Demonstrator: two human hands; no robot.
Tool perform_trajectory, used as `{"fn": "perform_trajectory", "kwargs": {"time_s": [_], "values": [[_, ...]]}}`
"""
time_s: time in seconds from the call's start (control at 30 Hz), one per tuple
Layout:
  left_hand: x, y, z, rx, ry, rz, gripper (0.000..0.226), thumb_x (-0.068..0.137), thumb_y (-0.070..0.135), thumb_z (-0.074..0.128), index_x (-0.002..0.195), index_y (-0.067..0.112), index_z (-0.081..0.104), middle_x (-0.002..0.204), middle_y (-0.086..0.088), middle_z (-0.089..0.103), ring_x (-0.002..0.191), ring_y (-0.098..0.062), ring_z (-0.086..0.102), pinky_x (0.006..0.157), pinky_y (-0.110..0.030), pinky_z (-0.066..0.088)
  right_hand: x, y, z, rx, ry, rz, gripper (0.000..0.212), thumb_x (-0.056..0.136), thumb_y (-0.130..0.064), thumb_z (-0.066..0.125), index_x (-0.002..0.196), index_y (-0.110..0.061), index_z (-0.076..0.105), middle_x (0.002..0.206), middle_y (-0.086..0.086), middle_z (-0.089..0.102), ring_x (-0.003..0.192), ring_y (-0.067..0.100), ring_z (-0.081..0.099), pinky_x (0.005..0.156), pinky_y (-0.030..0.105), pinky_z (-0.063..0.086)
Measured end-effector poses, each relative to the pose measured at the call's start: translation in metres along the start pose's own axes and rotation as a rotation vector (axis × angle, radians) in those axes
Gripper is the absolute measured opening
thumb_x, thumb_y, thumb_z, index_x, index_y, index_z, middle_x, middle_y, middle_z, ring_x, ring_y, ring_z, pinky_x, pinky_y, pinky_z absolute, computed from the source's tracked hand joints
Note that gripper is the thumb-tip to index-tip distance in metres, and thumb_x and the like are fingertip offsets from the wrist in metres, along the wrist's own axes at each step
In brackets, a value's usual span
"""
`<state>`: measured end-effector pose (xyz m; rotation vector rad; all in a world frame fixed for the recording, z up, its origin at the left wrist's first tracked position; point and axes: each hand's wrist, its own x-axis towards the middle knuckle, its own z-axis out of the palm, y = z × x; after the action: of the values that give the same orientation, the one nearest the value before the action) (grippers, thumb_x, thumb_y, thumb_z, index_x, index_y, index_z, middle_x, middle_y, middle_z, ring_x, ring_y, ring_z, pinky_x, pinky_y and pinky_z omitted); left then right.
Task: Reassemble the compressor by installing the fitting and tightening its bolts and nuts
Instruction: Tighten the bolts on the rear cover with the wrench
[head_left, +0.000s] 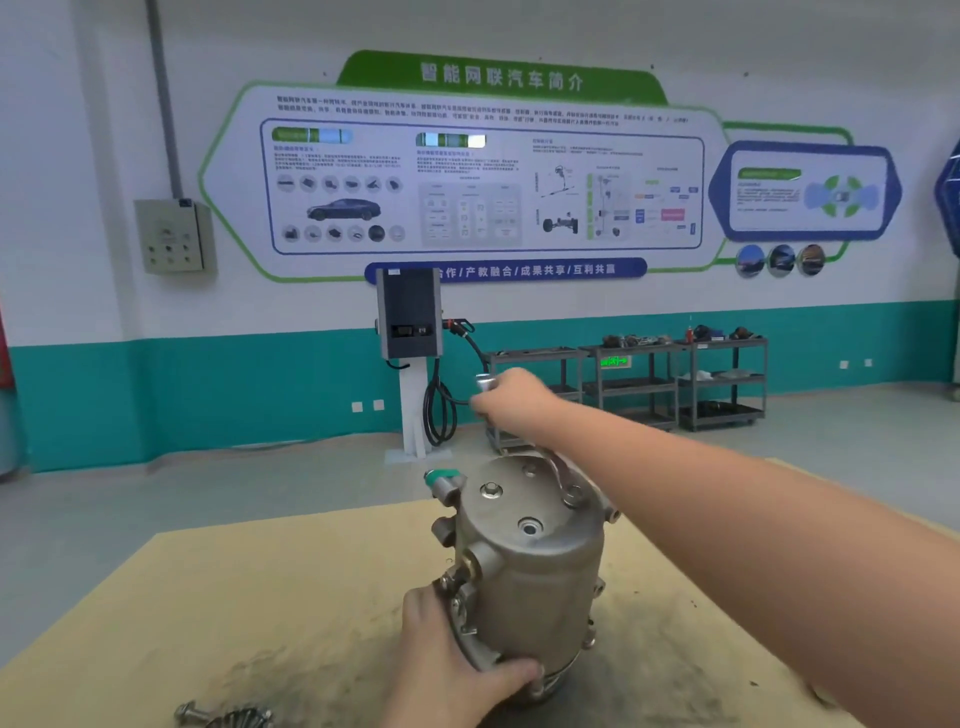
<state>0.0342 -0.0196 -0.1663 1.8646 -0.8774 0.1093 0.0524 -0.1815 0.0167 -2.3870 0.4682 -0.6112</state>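
1. The right hand (511, 397) has its fingers curled tight around a wrench (558, 470) handle.
2. The left hand (457, 660) has its fingers wrapped around the compressor (524, 566) bottom.
3. The compressor is a gray metal can, standing up on the brown table (234, 597), with bolts (491, 489) on top.

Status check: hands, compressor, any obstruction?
Left hand grips compressor base. Right hand holds wrench on top bolt. Spare bolts lie apart; nothing blocking.

The compressor (524, 566) is dull silver-grey with a green cap (440, 475); the table (208, 597) is tan with dark smudges; the wall (208, 395) carries a teal band.
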Motion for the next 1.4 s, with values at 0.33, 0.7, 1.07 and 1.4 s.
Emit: {"fn": "perform_trajectory", "kwargs": {"time_s": [0.33, 0.7, 1.07, 1.4], "values": [[0.006, -0.007, 0.015, -0.009, 0.012, -0.056, 0.103, 0.023, 0.066, 0.067, 0.116, 0.036, 0.033, 0.103, 0.020, 0.025, 0.110, -0.008, 0.042, 0.095, -0.020, 0.038, -0.070, 0.122, -0.036, 1.153, 0.687, 0.350, 0.017, 0.099, -0.013, 0.043, 0.109, -0.016, 0.056, 0.078, 0.004, 0.058, 0.063, 0.015, 0.047, 0.053, 0.026, 0.038], [0.005, -0.013, 0.015, 0.189, 0.042, 0.009, 0.102, 0.032, 0.076, 0.061, 0.123, 0.033, 0.044, 0.102, 0.016, 0.040, 0.101, -0.006, 0.039, 0.081, -0.013, 0.037, -0.195, 0.068, 0.002, 0.347, 0.451, -0.556, 0.050, 0.091, 0.001, 0.047, 0.089, -0.041, 0.074, 0.108, -0.025, 0.070, 0.113, -0.003, 0.059, 0.103, 0.028, 0.044], [0.006, -0.006, 0.006, 0.131, 0.063, 0.004, 0.075, 0.028, 0.069, 0.068, 0.098, 0.050, 0.048, 0.099, 0.021, 0.042, 0.102, -0.008, 0.051, 0.090, -0.024, 0.047, -0.046, -0.021, 0.007, -0.524, -0.319, -0.314, 0.040, 0.106, -0.026, 0.025, 0.144, -0.015, 0.028, 0.155, 0.011, 0.030, 0.149, 0.023, 0.013, 0.118, 0.055, 0.003], [0.001, 0.000, 0.010, 0.209, -0.008, -0.035, 0.104, 0.046, 0.061, 0.080, 0.135, 0.024, 0.041, 0.108, 0.007, 0.033, 0.118, -0.011, 0.039, 0.102, -0.019, 0.037, -0.077, 0.101, -0.033, 1.143, 0.331, 0.156, 0.025, 0.092, 0.004, 0.039, 0.111, -0.006, 0.053, 0.115, 0.019, 0.066, 0.121, 0.028, 0.055, 0.103, 0.040, 0.040]]}}
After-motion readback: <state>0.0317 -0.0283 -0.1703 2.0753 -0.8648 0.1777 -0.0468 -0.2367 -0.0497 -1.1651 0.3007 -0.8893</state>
